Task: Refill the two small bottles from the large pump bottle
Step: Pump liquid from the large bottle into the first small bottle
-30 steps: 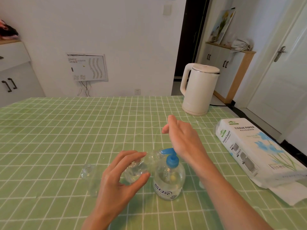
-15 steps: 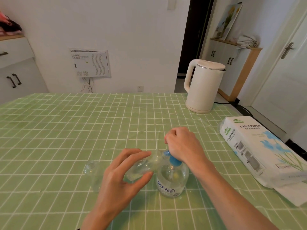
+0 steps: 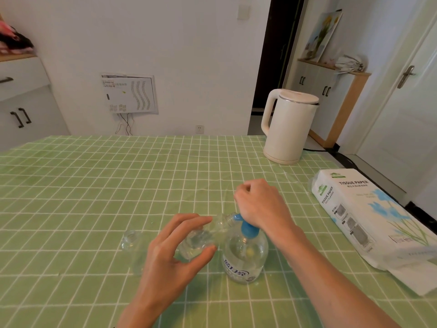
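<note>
The large clear pump bottle [image 3: 244, 259] with a blue pump [image 3: 247, 229] stands on the green checked tablecloth [image 3: 94, 185]. My right hand [image 3: 262, 204] presses down on the pump head, fingers curled over it; most of the head is hidden. My left hand [image 3: 170, 256] grips a small clear bottle [image 3: 203, 237], tilted on its side with its mouth at the blue nozzle. The second small clear bottle [image 3: 132, 252] stands upright just left of my left hand.
A cream electric kettle [image 3: 288, 126] stands at the table's far right. A white tissue paper pack [image 3: 369, 216] lies along the right edge. Cabinets, a dark doorway and a white door lie beyond the table.
My right hand came down from above the pump onto its head and its fingers curled. The left hand kept the small bottle at the nozzle.
</note>
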### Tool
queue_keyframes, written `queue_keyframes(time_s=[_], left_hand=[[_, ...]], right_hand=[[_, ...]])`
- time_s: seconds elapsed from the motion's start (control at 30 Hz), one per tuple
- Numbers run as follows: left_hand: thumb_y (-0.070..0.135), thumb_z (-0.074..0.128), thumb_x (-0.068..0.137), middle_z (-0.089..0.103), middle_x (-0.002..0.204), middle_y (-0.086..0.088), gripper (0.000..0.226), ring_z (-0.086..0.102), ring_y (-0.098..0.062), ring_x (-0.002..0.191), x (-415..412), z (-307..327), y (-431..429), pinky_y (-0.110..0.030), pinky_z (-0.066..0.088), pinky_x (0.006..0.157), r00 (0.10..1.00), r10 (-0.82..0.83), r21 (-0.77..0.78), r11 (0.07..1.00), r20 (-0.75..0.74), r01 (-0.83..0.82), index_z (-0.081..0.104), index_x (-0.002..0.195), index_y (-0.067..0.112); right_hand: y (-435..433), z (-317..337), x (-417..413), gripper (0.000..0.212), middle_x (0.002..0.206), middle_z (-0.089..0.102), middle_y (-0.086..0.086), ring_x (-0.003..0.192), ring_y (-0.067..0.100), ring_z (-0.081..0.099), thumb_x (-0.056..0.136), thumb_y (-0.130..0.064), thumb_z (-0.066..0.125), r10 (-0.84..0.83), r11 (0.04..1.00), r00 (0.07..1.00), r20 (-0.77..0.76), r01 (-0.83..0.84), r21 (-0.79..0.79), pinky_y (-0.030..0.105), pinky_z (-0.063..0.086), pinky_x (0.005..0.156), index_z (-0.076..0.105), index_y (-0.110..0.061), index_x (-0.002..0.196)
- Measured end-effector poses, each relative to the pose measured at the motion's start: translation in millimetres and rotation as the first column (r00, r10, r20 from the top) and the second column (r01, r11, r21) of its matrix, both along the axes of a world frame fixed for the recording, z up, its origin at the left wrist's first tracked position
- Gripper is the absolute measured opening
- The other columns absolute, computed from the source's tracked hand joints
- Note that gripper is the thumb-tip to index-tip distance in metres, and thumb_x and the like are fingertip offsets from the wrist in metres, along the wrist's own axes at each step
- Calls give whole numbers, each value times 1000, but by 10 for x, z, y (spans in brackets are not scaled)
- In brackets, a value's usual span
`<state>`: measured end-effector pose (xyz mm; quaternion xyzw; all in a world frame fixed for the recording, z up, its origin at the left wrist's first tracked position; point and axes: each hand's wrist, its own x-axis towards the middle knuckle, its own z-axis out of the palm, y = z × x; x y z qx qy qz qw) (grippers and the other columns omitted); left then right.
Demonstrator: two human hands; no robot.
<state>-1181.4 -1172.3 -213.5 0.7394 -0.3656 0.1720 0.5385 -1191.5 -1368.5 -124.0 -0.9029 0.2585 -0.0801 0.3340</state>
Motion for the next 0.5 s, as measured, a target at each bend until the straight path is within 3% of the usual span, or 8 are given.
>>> queue_keyframes(time_s=[0.5], left_hand=[[34,81,82,71,117,13,45,71,-13,106,8,-48,-11,-17,52,90,1000,-25,-48,999,-8,25,70,125,34]], right_hand=[[9,20,7,30,57,40,-2,52,18,35,96,-21,47,4,997,1000,13,-3,-75,32,32,54,42,-17,67]])
